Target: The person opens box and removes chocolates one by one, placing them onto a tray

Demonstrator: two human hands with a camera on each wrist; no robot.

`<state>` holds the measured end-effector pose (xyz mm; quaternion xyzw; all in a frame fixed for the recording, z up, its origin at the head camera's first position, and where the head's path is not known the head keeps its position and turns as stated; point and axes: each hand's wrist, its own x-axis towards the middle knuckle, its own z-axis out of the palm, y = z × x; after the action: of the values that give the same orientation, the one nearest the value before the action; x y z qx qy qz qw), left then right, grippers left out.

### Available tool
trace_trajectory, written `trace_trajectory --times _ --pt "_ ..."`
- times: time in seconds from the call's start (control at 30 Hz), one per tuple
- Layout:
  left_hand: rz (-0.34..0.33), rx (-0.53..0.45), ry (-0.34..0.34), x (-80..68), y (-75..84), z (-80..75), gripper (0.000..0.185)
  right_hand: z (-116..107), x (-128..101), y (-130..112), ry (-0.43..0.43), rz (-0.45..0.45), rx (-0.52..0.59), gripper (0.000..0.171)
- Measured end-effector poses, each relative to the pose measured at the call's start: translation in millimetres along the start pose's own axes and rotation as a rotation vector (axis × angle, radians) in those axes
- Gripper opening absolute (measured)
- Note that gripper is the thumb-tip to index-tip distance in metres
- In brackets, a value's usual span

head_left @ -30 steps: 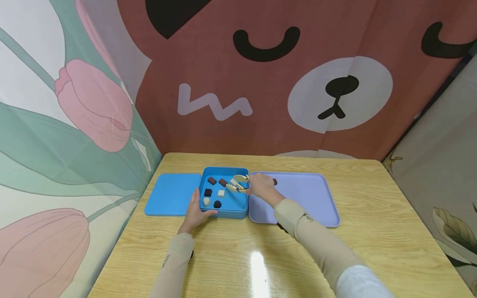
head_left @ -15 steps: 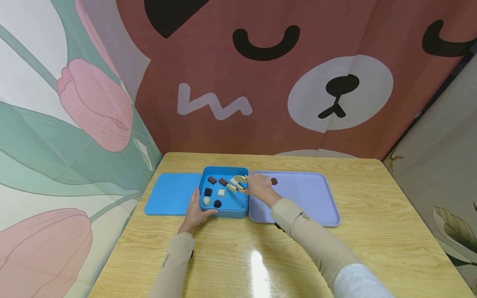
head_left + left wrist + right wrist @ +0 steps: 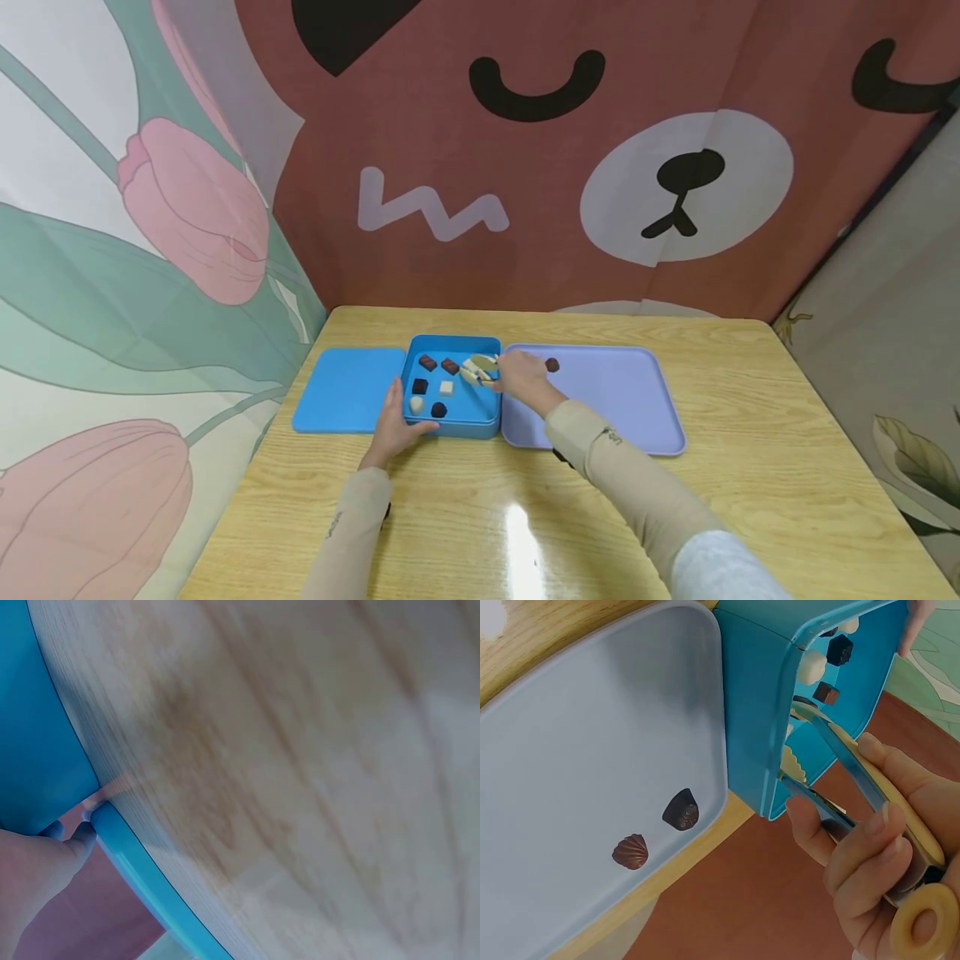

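My right hand [image 3: 522, 375] grips a pair of tongs [image 3: 855, 772] with pale arms. The tongs' tips reach into the right part of a blue box [image 3: 459, 431], around a pale, ridged chocolate [image 3: 792, 765] mostly hidden in the head view; firm contact is unclear. Straight fingers of my left hand [image 3: 390, 429] rest along the box's left wall, with the thumb against its front. Inside the box lie several chocolates, including a white square [image 3: 447, 387], a dark square [image 3: 420, 387], a dark round one [image 3: 438, 410] and a white round one [image 3: 416, 405].
A blue lid [image 3: 348, 392] lies flat left of the box. To the right, a lilac tray [image 3: 607, 400] touches or nearly touches the box and bears a brown shell-shaped chocolate [image 3: 631, 852] and a dark chocolate [image 3: 681, 810]. Behind the wooden table [image 3: 480, 517] hangs a printed cloth.
The tongs' tips have come closer together around the pale chocolate. Slightly earlier, my right hand shifted a little left. My left hand and the box have stayed in place.
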<state>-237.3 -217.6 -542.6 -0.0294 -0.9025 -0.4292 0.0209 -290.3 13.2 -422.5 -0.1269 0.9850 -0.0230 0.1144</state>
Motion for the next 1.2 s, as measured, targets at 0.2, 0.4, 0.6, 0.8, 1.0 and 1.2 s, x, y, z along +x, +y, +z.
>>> trace_trajectory --times 0.2,0.4,0.6,0.8,1.0,1.2 --pt "-0.004 0.001 -0.005 0.0 0.3 0.2 0.113 0 -2 1 -0.006 -0.015 -0.012 0.027" --pt "-0.003 0.0 -0.005 -0.8 -0.4 0.8 0.113 2 -2 3 0.009 -0.015 -0.001 0.03" --pt "-0.003 -0.002 -0.002 -1.1 -0.8 1.6 0.114 1 -5 5 0.007 -0.013 0.023 0.031" --pt "0.001 -0.004 0.006 -2.4 0.5 1.6 0.113 -1 -8 9 0.019 -0.024 0.062 0.034" --pt "0.013 -0.009 0.012 -2.6 1.2 0.9 0.113 -2 -9 13 0.043 -0.033 0.061 0.034" --pt "0.005 -0.005 0.015 -1.8 0.5 1.1 0.114 -4 -11 17 0.041 -0.018 0.078 0.033"
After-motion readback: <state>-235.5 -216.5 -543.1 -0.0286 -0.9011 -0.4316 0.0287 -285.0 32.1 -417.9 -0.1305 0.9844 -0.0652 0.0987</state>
